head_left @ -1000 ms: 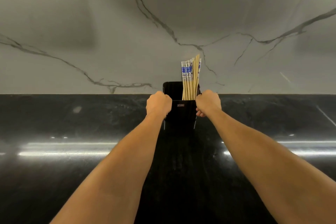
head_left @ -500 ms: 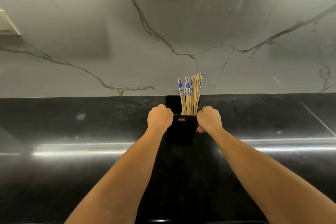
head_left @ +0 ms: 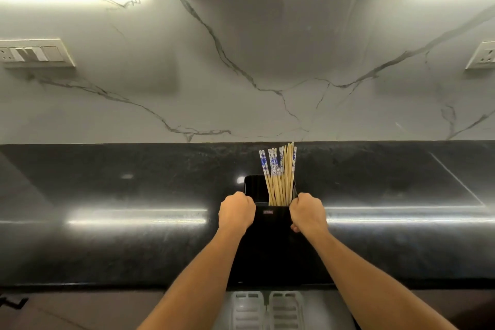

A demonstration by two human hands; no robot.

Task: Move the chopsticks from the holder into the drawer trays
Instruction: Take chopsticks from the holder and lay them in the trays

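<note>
On the black countertop (head_left: 134, 244), near its front edge: one black holder (head_left: 270, 225), gripped at each side by the left hand (head_left: 235, 213) and right hand (head_left: 308, 213), fingers curled closed on it. Contents: chopsticks (head_left: 280, 174), all upright in its right compartment, plain bamboo mixed with blue-and-white patterned tops. Pale drawer trays (head_left: 267, 308) below appear empty; transfer judged not begun.

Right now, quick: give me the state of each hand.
Left hand: closed, fingers gripping the left side of the black holder.
Right hand: closed, gripping the holder's right side, chopsticks still inside.
</note>
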